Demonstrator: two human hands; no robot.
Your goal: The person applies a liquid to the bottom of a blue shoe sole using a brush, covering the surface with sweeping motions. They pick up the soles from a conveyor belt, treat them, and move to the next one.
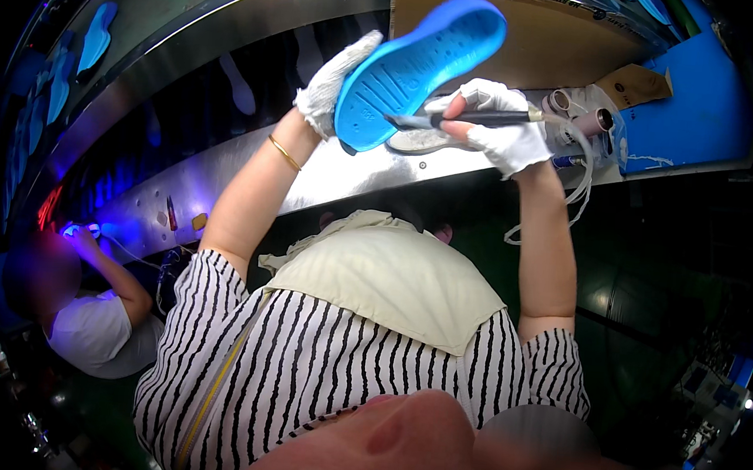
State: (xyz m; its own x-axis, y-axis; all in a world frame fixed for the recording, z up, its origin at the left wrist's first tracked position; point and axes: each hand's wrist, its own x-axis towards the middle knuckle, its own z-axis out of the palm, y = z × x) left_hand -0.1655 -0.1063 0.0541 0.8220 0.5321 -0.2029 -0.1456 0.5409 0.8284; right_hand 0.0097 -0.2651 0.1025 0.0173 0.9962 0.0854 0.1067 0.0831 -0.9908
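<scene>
My left hand, in a white glove, is closed on the left edge of a blue shoe sole. The sole is held tilted above the bench, its toe end up and to the right, with ridges and small holes facing me. Wrapped in a white glove with some bare fingertips, my right hand grips a dark-handled brush. Its dark tip points left and overlaps the sole's lower part; whether it touches cannot be told. A pale tube runs from the brush's back end. Under my right hand lies a greyish sole, partly hidden.
A cardboard box stands behind the hands. Thread spools and clear plastic lie right, by a blue panel. More soles rest on the conveyor at left. A co-worker sits at the bench further left.
</scene>
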